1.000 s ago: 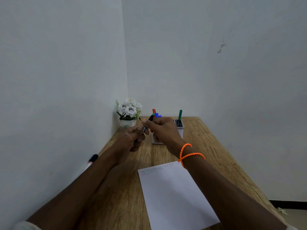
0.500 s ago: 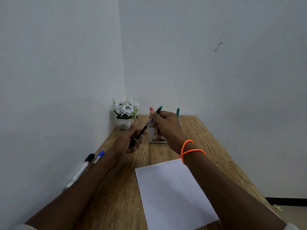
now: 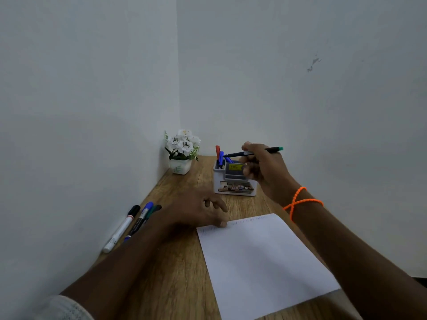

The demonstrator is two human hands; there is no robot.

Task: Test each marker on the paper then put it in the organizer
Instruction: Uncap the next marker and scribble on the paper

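My right hand (image 3: 265, 169) holds a thin black marker with a green end (image 3: 272, 150), lying nearly level above the white organizer (image 3: 234, 181). A red and two blue markers (image 3: 220, 155) stand in the organizer's left slot. My left hand (image 3: 201, 210) rests on the table with a fingertip touching the top left corner of the white paper (image 3: 261, 262), which has faint scribbles along its top edge. Whether the left hand holds a cap I cannot tell. Three markers (image 3: 129, 225) lie by the left wall: black-capped white, blue-capped, and a dark green one.
A small white pot of white flowers (image 3: 182, 151) stands in the far corner. The wooden table (image 3: 166, 285) is bounded by walls on the left and at the back. An orange bead bracelet is on my right wrist.
The hands have separated. My right hand carried the marker up and right over the organizer, turning it level. My left hand dropped to the paper's top left corner.
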